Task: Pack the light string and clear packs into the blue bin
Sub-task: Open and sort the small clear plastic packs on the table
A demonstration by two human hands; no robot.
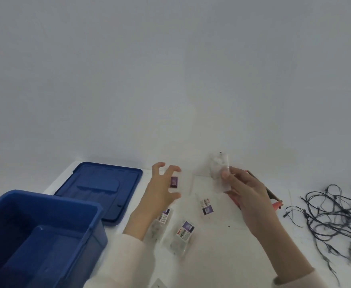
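lid beside bin | red box, perhaps, behind right hand

Blue lid flat on white table, red box, pale wall

This looks like a simple packing station in a plain work room. A white tabletop stands against a plain pale grey wall. A deep blue plastic storage bin and its flat blue plastic lid sit at the left. Small clear plastic packs with printed barcode labels lie scattered in the middle, and a tangled dark light string lies at the right.
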